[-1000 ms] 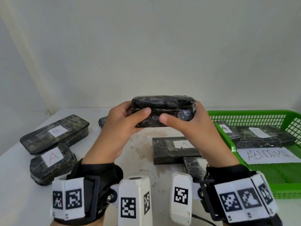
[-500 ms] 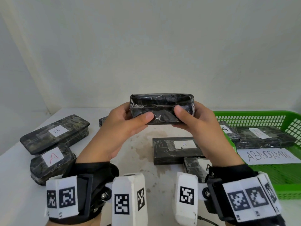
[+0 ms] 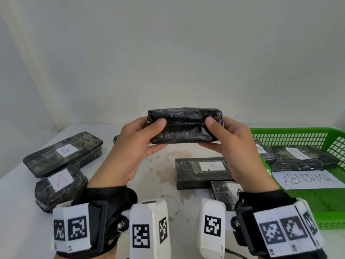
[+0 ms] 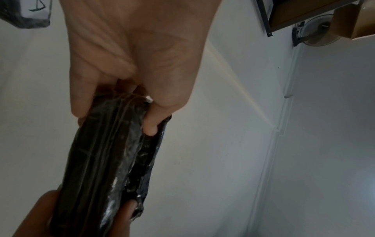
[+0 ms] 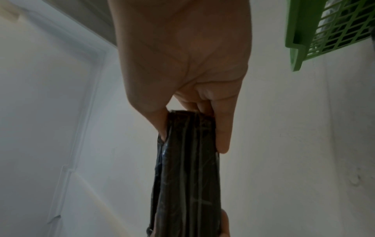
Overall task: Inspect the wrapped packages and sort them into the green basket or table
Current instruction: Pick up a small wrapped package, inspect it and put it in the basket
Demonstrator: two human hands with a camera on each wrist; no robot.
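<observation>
A black wrapped package is held up above the middle of the white table, one plain face towards me with no label showing. My left hand grips its left end, thumb in front and fingers behind. My right hand grips its right end the same way. The left wrist view shows the package lengthwise, pinched by the left hand. In the right wrist view the package runs away from the right hand. The green basket stands at the right.
In the basket lie two packages labelled A and a sheet reading ABNORMAL. On the table lie a package labelled B, one labelled A, another labelled A below the hands, and a small dark one.
Both hands have turned the package and raised it a little. The thumbs have slid apart from the middle of its front towards the two ends.
</observation>
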